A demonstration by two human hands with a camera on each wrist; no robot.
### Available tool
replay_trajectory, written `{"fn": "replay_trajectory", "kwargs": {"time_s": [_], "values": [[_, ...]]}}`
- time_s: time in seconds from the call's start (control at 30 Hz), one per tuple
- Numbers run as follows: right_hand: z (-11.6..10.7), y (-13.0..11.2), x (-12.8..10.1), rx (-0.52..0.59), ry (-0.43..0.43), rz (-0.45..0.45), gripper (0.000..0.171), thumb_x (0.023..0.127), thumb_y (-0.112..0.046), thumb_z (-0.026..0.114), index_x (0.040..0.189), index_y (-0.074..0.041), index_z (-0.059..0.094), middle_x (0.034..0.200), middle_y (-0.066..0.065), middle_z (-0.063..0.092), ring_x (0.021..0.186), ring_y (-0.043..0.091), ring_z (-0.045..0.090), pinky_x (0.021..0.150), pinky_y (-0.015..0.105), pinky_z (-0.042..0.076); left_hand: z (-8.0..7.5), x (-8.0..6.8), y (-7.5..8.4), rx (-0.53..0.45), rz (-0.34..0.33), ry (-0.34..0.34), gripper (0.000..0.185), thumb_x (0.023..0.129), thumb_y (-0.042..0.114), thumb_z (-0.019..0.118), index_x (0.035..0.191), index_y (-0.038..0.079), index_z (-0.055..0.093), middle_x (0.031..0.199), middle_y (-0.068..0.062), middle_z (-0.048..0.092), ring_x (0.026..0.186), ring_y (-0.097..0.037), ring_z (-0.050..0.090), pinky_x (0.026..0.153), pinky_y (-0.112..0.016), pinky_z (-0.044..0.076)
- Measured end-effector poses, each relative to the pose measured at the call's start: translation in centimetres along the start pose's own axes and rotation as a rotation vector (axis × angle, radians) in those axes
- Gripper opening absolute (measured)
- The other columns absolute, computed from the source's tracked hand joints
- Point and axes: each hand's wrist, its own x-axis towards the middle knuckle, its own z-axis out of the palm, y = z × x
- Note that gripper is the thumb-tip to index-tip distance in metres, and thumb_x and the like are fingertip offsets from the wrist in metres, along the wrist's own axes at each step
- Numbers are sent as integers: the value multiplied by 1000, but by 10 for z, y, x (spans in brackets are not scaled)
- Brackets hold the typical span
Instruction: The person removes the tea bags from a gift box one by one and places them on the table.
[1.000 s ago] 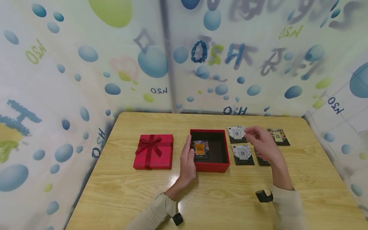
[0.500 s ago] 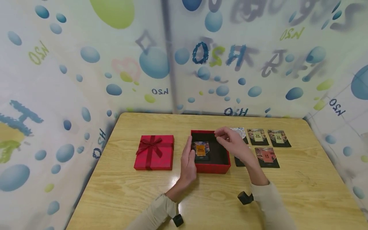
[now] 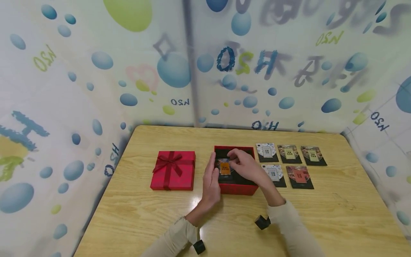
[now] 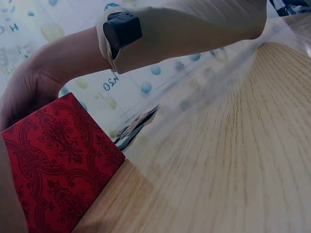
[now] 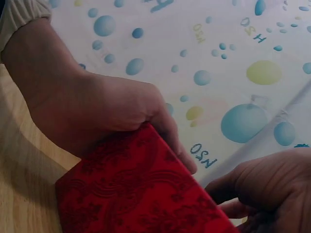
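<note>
Hands worked at the open red box (image 3: 236, 188) near the middle of the desk (image 3: 135, 214). Left hand (image 3: 211, 184) lay with straight fingers flat against the box's 9 o'clock wall, holding nothing; the right wrist view showed it pressed to the patterned red side. Right hand (image 3: 245, 166) reached in over the box's 3 o'clock wall, fingers curled above the dark interior, fingertips touching or just over the orange-labelled sachet (image 3: 225, 168) lying inside toward the 9 o'clock side. Whether that grip was pinching the sachet or only touching it could not be told from these views.

Red lid with ribbon bow (image 3: 173, 170) sat flat on the desk at 9 o'clock of the box, apart from it. Five more sachets lay at 3 o'clock of the box in two rows: white-patterned sachet (image 3: 266, 151), then two brown sachets (image 3: 289, 154) in the far row; a second white sachet (image 3: 274, 174), partly covered by the right forearm, and a red-labelled sachet (image 3: 299, 176) in the near row.
</note>
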Motion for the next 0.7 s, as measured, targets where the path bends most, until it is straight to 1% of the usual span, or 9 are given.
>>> {"fn": "replay_trajectory", "kwargs": {"time_s": [0.07, 0.17, 0.23, 0.3, 0.37, 0.47, 0.57, 0.7], "values": [[5, -1, 3, -55, -9, 25, 31, 102, -6, 58, 132, 3, 60, 125, 24, 66, 104, 29, 66, 93, 49, 56, 0, 0, 0, 1, 4, 1, 55, 109, 0, 34, 164, 0, 28, 170, -16, 27, 158, -27, 23, 124, -23, 17], [12, 0, 6, -133, -28, 70, 40, 100, -6, 59, 139, 4, 55, 126, 24, 66, 102, 28, 64, 92, 48, 54, 0, 0, 0, 6, 10, 4, 55, 109, -1, 34, 164, 0, 28, 169, -21, 28, 158, -28, 24, 124, -22, 16], [16, 0, 7, -183, -50, 106, 48, 100, -8, 60, 145, 5, 50, 126, 24, 66, 102, 29, 63, 92, 49, 53, 0, -1, -1, 9, 10, 7, 55, 109, -1, 35, 164, 1, 29, 169, -20, 28, 158, -28, 24, 124, -22, 16], [19, 0, 7, -213, -76, 147, 55, 100, -10, 61, 150, 5, 44, 130, 24, 65, 105, 30, 64, 94, 50, 53, 0, -1, -1, 8, 11, 9, 55, 109, -1, 35, 164, 1, 29, 169, -19, 28, 158, -28, 24, 124, -22, 16], [21, 0, 7, -229, -94, 183, 59, 100, -12, 62, 153, 4, 41, 132, 24, 65, 105, 31, 65, 94, 51, 53, 0, -1, -1, 4, 12, 9, 55, 109, -1, 35, 164, 1, 29, 169, -18, 28, 158, -28, 24, 124, -21, 16], [23, 0, 7, -233, -99, 217, 61, 100, -14, 62, 154, 3, 40, 132, 24, 65, 104, 31, 67, 93, 52, 54, 0, -1, -1, 1, 13, 4, 56, 108, -2, 34, 164, 1, 28, 170, -17, 28, 158, -28, 23, 124, -21, 16], [23, 0, 8, -237, -88, 226, 60, 100, -15, 63, 153, 2, 41, 127, 23, 66, 96, 30, 66, 88, 50, 55, 0, -1, 0, -1, 14, 0, 56, 108, -2, 34, 164, 2, 27, 170, -15, 28, 158, -27, 23, 124, -21, 16], [22, 0, 9, -218, -67, 226, 59, 99, -14, 63, 151, 4, 42, 119, 20, 67, 90, 27, 63, 82, 45, 54, -1, -1, 0, 1, 26, -3, 56, 109, -1, 34, 165, 3, 27, 170, -18, 27, 158, -29, 22, 124, -22, 16]]}}
